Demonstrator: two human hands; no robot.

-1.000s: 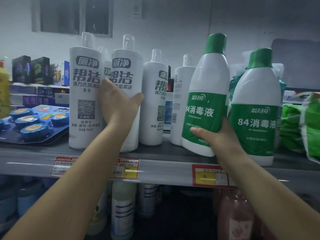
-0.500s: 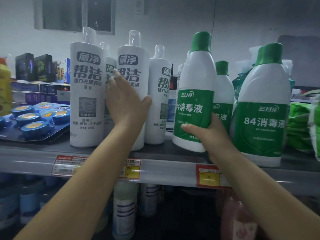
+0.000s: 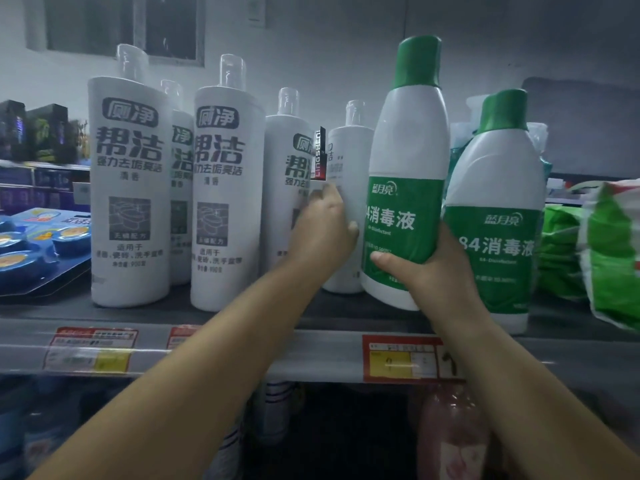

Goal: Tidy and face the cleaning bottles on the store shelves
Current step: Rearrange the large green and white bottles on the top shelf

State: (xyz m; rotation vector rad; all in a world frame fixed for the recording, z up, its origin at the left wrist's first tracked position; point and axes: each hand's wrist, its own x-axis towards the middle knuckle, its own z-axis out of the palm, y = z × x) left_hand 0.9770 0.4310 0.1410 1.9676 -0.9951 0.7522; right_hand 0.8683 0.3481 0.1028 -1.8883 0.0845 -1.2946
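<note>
Several white toilet-cleaner bottles with clear caps stand on the grey shelf (image 3: 311, 355): one at the front left (image 3: 128, 188), a second (image 3: 221, 202), a third (image 3: 287, 161). My left hand (image 3: 322, 233) reaches between the third and a rear white bottle (image 3: 349, 157) and grips that rear bottle, thumb on its front. My right hand (image 3: 429, 268) grips the lower part of a green-capped white disinfectant bottle (image 3: 405, 157), which leans slightly left. A second green-capped disinfectant bottle (image 3: 495, 209) stands to its right, label facing out.
A blue blister pack of toilet blocks (image 3: 34, 244) lies at the shelf's left end, with dark boxes (image 3: 34, 129) behind it. Green bags (image 3: 609, 244) crowd the right end. Price tags line the shelf edge. A pink bottle (image 3: 450, 431) and striped bottles stand on the shelf below.
My left hand left the second white bottle and moved right to the rear white bottle. My right hand keeps hold of the green-capped bottle, which has shifted and stays tilted.
</note>
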